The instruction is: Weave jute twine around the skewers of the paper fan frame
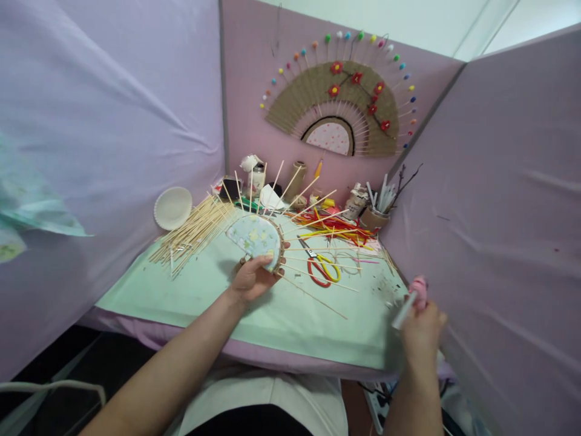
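My left hand [255,277] grips a half-round piece [255,236] covered in pale blue flowered fabric, thumb on its face and fingers behind the edge. Thin wooden sticks [313,249] fan out from its curved rim. At the right, my right hand [423,333] is closed around a pink glue gun [420,289] with a whitish glue stick [405,310] showing; the hand partly hides the tool. Between the hands, scissors [320,269] with one red and one yellow handle lie on the table.
Loose wooden sticks [195,233] are heaped at the left by a white fluted bowl [173,208]. Red and yellow pipe cleaners [336,225] lie behind the scissors. A cup of glue sticks [374,218] stands back right. A finished fan [338,103] hangs on the rear panel.
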A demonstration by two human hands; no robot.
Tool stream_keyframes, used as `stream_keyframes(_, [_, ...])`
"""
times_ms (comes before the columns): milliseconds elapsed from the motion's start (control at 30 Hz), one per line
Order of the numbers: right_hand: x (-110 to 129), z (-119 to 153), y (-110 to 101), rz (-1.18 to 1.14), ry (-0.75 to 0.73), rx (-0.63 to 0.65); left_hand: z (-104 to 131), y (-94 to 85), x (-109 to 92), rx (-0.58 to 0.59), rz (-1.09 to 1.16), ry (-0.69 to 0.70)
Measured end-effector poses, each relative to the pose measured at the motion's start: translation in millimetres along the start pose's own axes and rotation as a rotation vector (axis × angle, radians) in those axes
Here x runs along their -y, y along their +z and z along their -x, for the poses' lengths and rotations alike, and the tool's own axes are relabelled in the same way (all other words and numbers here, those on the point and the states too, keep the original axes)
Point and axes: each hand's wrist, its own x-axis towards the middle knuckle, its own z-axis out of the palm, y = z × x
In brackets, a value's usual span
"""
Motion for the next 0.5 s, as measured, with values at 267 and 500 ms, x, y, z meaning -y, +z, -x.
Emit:
stream_keyframes(267, [-6.4,9.3,16.2,0.069,0.008,-0.06,1.9,-13.1,0.4,0.188,0.018,-0.17])
stream_keyframes(500, [73.7,13.7,20.9,-0.54,-0.051,0.246,6.8,-9.2,5.7,0.371,0.001,-0.282])
